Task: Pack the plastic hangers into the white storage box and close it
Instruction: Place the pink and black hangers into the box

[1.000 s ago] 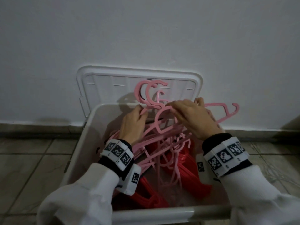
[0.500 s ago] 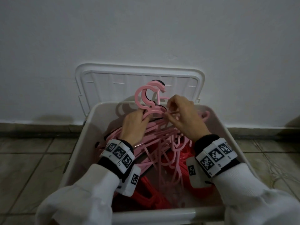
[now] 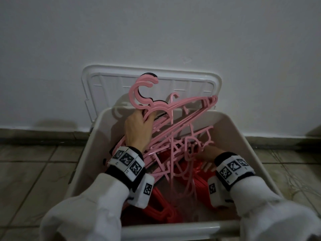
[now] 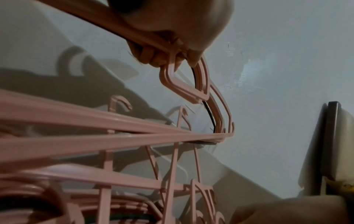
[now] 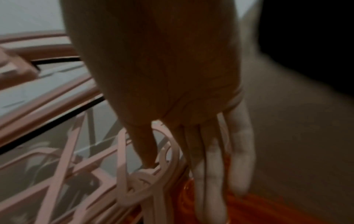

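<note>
The white storage box (image 3: 173, 230) stands on the floor, and its lid (image 3: 107, 84) leans on the wall behind it. My left hand (image 3: 139, 126) grips the necks of a bundle of pink hangers (image 3: 191, 101). Their hooks stick up in front of the lid. The left wrist view shows the fingers (image 4: 153, 59) curled round the pink hangers (image 4: 114, 136). My right hand (image 3: 208, 152) is low in the box, among loose pink hangers. Its fingers (image 5: 210, 166) point straight down onto red hangers (image 5: 268, 212), which lie on the box bottom (image 3: 161, 211).
The box sits close against a white wall (image 3: 156, 32) with a dark skirting strip (image 3: 43, 136). Tiled floor (image 3: 34, 171) lies to the left and right of the box. A dark-edged panel (image 4: 333, 136) shows at the right in the left wrist view.
My right hand has left the top of the pink bundle and gone down into the right part of the box. My left hand keeps its grip, and the bundle now leans right.
</note>
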Demonstrator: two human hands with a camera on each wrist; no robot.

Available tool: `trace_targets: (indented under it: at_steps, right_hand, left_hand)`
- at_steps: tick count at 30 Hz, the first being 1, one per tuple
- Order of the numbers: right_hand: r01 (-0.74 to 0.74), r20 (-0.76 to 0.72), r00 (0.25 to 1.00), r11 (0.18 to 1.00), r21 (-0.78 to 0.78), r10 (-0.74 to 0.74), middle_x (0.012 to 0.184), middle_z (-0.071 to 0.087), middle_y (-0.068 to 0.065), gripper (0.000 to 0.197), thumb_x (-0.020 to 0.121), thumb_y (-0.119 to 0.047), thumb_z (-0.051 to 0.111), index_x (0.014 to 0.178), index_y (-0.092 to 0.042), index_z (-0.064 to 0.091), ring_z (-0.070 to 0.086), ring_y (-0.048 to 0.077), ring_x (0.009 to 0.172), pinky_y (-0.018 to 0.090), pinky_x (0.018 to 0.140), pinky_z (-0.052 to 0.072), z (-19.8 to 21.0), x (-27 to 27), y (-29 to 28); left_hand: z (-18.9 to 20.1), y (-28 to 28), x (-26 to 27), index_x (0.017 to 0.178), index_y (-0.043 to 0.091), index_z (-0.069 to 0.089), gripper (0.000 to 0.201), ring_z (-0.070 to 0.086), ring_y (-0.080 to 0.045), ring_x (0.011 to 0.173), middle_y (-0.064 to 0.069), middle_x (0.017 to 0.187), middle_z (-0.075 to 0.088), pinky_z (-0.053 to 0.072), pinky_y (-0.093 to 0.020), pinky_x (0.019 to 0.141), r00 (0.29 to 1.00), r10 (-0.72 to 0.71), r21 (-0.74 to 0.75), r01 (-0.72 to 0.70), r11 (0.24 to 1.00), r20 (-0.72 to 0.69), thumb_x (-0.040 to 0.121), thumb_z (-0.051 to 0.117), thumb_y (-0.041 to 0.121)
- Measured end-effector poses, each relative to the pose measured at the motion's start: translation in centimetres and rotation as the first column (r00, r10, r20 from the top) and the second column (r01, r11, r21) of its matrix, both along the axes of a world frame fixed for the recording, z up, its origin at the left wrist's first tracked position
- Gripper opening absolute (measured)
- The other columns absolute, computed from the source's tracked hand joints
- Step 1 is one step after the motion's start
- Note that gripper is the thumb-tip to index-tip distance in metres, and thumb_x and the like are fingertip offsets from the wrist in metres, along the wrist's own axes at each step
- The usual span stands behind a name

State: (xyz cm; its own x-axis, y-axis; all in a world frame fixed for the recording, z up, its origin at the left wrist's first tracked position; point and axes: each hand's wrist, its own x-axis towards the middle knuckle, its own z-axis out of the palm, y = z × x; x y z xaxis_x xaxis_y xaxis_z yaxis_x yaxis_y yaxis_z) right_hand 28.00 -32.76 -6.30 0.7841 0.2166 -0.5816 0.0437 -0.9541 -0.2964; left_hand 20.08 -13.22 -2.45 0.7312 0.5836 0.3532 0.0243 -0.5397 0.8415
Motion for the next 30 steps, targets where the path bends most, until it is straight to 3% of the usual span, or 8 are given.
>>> trace_targets:
  at_steps: [3,7,10,16,20,23,25,30]
  right_hand:
    - [0.220,-0.113,0.972,0.963,0.155,-0.204,0.055,0.068,0.004,0.027,0.098,-0.020,0.047,0.076,-0.005,0.052,0.065,0.011,0.048,0.020,0.039,0.048,-1.0,0.5,0.1]
    - [0.252,-0.045,0.968,0.940,0.228,-0.249,0.113,0.064,0.021,0.034,0.090,-0.017,0.059,0.116,0.004,0.058,0.066,0.031,0.098,0.026,0.060,0.051,-1.8,0.7,0.3]
    - [0.275,-0.028,0.960,0.928,0.250,-0.277,0.115,0.062,0.025,0.032,0.091,-0.009,0.055,0.118,0.008,0.056,0.063,0.035,0.104,0.024,0.058,0.050,-1.5,0.5,0.5]
    - [0.082,0.192,0.975,0.984,0.158,-0.112,0.122,0.058,0.021,0.032,0.099,-0.019,0.041,0.117,0.003,0.057,0.056,0.032,0.112,0.030,0.087,0.043,0.3,-0.2,1.2]
    - [0.002,0.311,0.945,0.950,0.313,-0.105,0.109,0.060,0.026,0.026,0.100,-0.021,0.037,0.090,-0.004,0.053,0.059,0.036,0.100,0.033,0.077,0.042,1.6,-0.3,1.0]
    - [0.013,0.277,0.945,0.865,0.501,-0.175,0.084,0.062,0.019,0.027,0.100,-0.023,0.037,0.076,-0.012,0.042,0.062,0.027,0.065,0.021,0.056,0.049,2.2,-0.1,0.4]
    - [-0.027,0.325,0.930,0.851,0.525,-0.171,0.070,0.057,0.007,0.028,0.100,-0.023,0.037,0.075,-0.014,0.043,0.054,0.012,0.053,0.008,0.043,0.039,2.8,0.0,0.0]
    - [-0.090,0.462,0.865,0.846,0.526,-0.195,0.069,0.058,0.004,0.025,0.098,-0.024,0.043,0.088,-0.008,0.059,0.050,0.002,0.053,0.004,0.045,0.037,3.0,0.3,-0.6]
  left_hand:
    - [0.0,0.2,0.1,0.073,0.008,0.059,0.031,0.045,-0.011,0.054,0.001,0.062,0.053,0.028,-0.025,0.053,0.999,0.031,-0.029,-0.031,0.999,0.024,0.091,0.055,0.033]
    - [-0.1,0.2,0.1,0.073,0.008,0.060,0.032,0.044,-0.004,0.053,0.004,0.059,0.051,0.027,-0.017,0.049,0.999,0.050,-0.040,-0.049,0.998,0.014,0.091,0.055,0.033]
    - [-0.1,0.1,0.1,0.073,0.008,0.060,0.032,0.044,-0.004,0.052,0.005,0.058,0.050,0.026,-0.015,0.049,0.999,0.047,-0.037,-0.047,0.998,0.004,0.091,0.054,0.034]
    - [-0.2,0.1,0.1,0.080,0.005,0.065,0.031,0.048,-0.018,0.058,-0.002,0.067,0.058,0.032,-0.025,0.059,0.999,0.052,-0.043,-0.052,0.998,0.004,0.091,0.055,0.032]
    - [-0.2,0.1,0.1,0.073,0.009,0.060,0.030,0.047,-0.022,0.061,-0.003,0.066,0.055,0.033,-0.028,0.062,0.998,0.056,-0.044,-0.055,0.998,0.016,0.090,0.055,0.032]
    - [-0.1,0.2,0.0,0.071,0.009,0.060,0.030,0.047,-0.022,0.061,-0.004,0.065,0.055,0.032,-0.028,0.061,0.995,0.091,-0.074,-0.087,0.993,0.040,0.091,0.055,0.031]
    - [0.3,0.2,-0.2,0.074,0.007,0.062,0.030,0.047,-0.021,0.062,-0.005,0.067,0.056,0.030,-0.027,0.060,0.992,0.116,-0.087,-0.111,0.990,0.056,0.091,0.054,0.030]
    - [0.9,-0.1,-0.5,0.067,0.012,0.055,0.027,0.040,-0.009,0.050,-0.003,0.059,0.050,0.027,-0.026,0.048,0.985,0.162,-0.090,-0.155,0.984,0.065,0.091,0.054,0.023]
